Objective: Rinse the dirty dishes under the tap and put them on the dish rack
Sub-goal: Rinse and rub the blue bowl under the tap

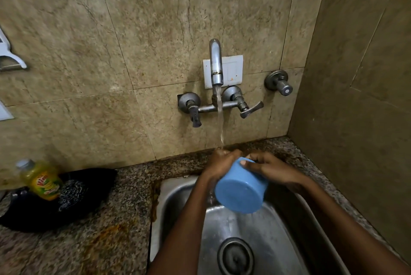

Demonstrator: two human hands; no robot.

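A blue cup [241, 188] was gripped by both hands, left [219, 164] and right [270, 167], under the tap [215, 63]. Rinsing was judged underway. No rack was seen; racking remained.

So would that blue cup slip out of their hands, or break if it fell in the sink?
The blue cup looks like plastic, so it is probably light and would likely bounce, not break. Water from the tap runs over it, so it may be slippery. That may be why the left hand and the right hand both hold it.
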